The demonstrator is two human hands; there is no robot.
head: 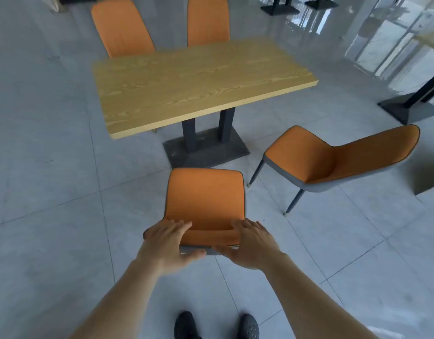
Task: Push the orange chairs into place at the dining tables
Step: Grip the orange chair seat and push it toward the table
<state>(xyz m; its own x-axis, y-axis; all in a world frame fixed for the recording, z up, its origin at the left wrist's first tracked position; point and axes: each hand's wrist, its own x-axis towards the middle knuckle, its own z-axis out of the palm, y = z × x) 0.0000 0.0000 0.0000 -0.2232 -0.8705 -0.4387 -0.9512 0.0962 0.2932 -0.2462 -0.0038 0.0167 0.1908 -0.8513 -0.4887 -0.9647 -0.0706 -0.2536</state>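
Observation:
An orange chair (205,196) stands right in front of me, its seat facing the wooden dining table (191,81), a short gap away from the table's dark base. My left hand (168,243) and my right hand (250,243) both grip the top of its backrest, fingers over the front and thumbs behind. A second orange chair (333,157) stands to the right, turned at an angle and away from the table. Two more orange chairs (120,28) (208,20) are tucked in at the table's far side.
The table's black pedestal base (206,148) sits on the grey tiled floor between table and near chair. Another table's black base (406,108) is at the right, and more bases (279,8) stand at the back. My dark shoes (216,326) are below.

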